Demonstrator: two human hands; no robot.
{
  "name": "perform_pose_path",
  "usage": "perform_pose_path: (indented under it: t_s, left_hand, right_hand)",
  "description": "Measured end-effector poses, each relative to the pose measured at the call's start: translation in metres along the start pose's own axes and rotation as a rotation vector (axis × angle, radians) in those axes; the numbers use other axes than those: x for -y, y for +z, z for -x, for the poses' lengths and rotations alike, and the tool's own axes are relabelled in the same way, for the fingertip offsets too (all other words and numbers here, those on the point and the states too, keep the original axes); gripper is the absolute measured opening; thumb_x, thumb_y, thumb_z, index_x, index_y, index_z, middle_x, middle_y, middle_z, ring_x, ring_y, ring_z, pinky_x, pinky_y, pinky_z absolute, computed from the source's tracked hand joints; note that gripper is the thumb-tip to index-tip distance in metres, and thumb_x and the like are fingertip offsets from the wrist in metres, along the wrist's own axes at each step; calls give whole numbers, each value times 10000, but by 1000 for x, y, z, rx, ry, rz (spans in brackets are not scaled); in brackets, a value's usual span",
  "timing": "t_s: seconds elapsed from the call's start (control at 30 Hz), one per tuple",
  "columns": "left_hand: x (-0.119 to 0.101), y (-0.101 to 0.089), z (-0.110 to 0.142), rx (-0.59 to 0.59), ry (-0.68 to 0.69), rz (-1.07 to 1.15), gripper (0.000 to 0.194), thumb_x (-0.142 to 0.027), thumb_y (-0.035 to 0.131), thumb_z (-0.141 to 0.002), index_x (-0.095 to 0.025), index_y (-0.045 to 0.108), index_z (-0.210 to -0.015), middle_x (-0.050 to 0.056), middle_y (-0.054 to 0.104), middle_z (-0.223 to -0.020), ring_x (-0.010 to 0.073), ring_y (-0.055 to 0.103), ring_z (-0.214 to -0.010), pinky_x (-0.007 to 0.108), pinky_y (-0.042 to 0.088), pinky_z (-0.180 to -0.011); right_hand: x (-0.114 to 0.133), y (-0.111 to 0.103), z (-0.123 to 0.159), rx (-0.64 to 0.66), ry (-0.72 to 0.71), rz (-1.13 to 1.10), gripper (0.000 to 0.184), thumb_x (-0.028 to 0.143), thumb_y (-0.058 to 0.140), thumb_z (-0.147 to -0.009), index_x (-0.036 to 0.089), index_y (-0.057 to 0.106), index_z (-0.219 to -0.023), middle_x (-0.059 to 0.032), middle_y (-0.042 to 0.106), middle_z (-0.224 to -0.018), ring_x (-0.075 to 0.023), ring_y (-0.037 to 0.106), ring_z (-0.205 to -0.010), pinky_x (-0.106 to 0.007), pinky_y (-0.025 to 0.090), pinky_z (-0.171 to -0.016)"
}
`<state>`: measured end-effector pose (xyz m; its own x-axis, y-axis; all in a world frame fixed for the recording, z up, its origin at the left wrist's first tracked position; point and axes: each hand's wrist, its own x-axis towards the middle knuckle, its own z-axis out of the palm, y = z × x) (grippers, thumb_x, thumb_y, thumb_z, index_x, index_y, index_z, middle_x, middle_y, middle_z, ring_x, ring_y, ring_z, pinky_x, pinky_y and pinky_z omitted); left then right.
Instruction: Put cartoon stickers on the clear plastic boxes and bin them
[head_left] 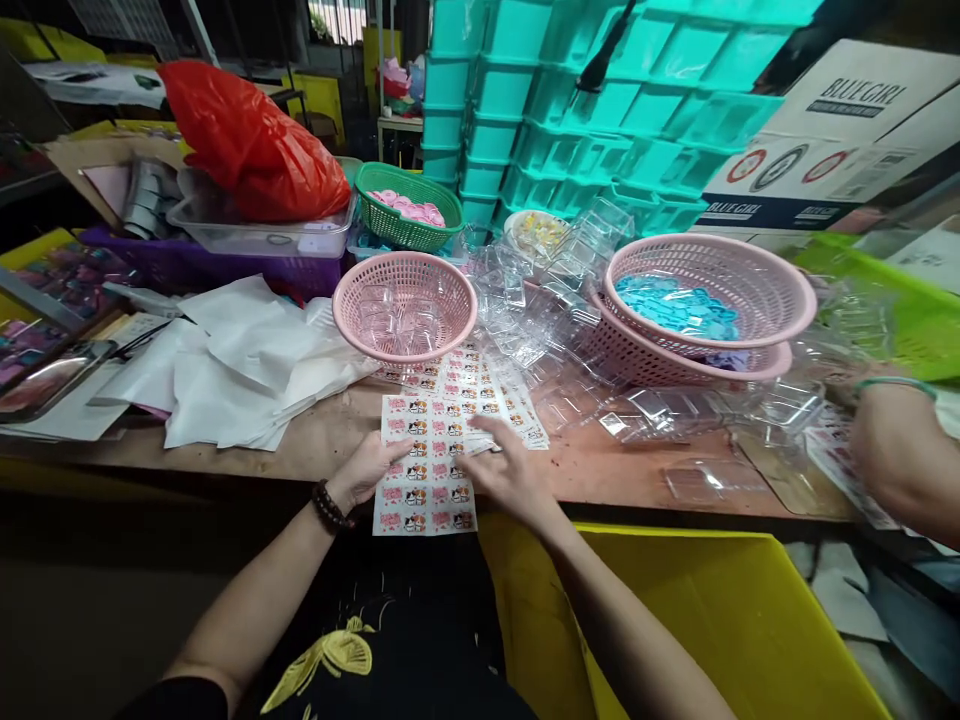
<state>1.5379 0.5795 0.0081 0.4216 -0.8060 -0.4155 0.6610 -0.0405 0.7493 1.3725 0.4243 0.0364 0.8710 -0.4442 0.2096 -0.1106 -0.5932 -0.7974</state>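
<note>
A sheet of stickers (427, 490) printed with cartoon cats and pink lettering hangs partly over the table's front edge. My left hand (369, 465) grips its left side, the thumb lying on top. At the sheet's right edge hovers my right hand (510, 470), thumb and fingers apart, with nothing visible between them; whether the fingertips touch the paper I cannot tell. More sticker sheets (517, 405) lie fanned out just behind. Beyond them stands a pink basket (345, 310) containing clear plastic boxes.
Crumpled white paper (232, 350) covers the left. Clear plastic packaging (540, 330) is heaped centre-right, beside stacked pink baskets (787, 290) with blue pieces inside. Teal crates (570, 150) rise behind. A co-worker's arm (900, 450) reaches in at right, and a yellow bin (697, 600) stands below the edge.
</note>
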Motion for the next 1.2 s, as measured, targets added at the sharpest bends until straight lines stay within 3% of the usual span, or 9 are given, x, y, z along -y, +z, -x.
perform_pose_path:
  t_s: [0.07,0.17,0.33,0.4,0.5,0.6,0.8,1.03,1.2]
  left_hand:
    - [1,-3,7,84,-13,-46,449,-305,832,-738,-88,704,-1110,165,770,-1042,308,735,-943,475,568,-908]
    - [-3,-7,15,94,11,-209,583,-412,830,-718,-80,664,-1168,206,741,-1115,359,711,-1018,530,542,-939]
    - [-24,5,28,-354,716,-835,780,-423,848,-686,-186,553,-1367,181,527,-1480,367,383,-1444,540,219,-1222]
    - [-35,13,30,-310,860,-1084,686,-407,845,-697,-235,611,-1319,124,550,-1471,343,308,-1485,526,44,-1254]
    - [-47,20,24,-71,747,-1185,231,-418,761,-796,-257,751,-961,59,759,-1061,311,592,-1192,551,-38,-1235]
    - [-51,20,14,40,622,-1102,192,-419,735,-813,-242,724,-737,20,734,-765,240,641,-841,549,20,-1229]
    - [-51,20,9,160,564,-1117,69,-305,736,-797,-240,755,-787,18,726,-769,224,641,-837,539,128,-1208]
    - [-53,23,11,185,588,-1190,117,-328,700,-833,-231,762,-810,22,738,-783,201,638,-790,493,305,-1143]
    - [-50,27,12,225,627,-1094,191,-382,688,-864,-227,761,-779,28,757,-782,181,656,-731,483,311,-1140]
  right_hand:
    - [-12,-7,-19,-143,252,-242,633,560,754,-761,219,589,-1268,-151,624,-1285,-252,628,-1103,-421,533,-884]
    - [-17,-8,-39,-23,387,-620,641,477,856,-645,202,597,-1163,-19,678,-897,-169,661,-825,-344,545,-786]
    - [4,10,-37,-95,307,-791,514,410,904,-591,217,581,-942,102,534,-615,-94,538,-580,-266,492,-644]
    - [14,16,-31,-83,270,-809,493,414,898,-612,226,584,-942,96,543,-628,-90,522,-580,-261,481,-637]
    - [24,15,-25,12,260,-812,470,429,889,-632,237,600,-949,74,577,-652,-110,554,-625,-282,491,-672]
    - [27,4,-24,51,240,-741,390,488,840,-687,221,634,-881,24,626,-734,-133,579,-697,-301,487,-704]
    - [25,-8,-25,104,172,-587,354,501,756,-762,188,608,-689,21,568,-681,-117,505,-643,-286,415,-638]
    - [26,-8,-26,151,229,-616,367,510,783,-737,181,630,-682,24,582,-645,-108,517,-593,-279,427,-611]
    - [23,-4,-26,290,314,-780,418,550,825,-681,180,631,-663,39,560,-558,-93,486,-516,-261,398,-550]
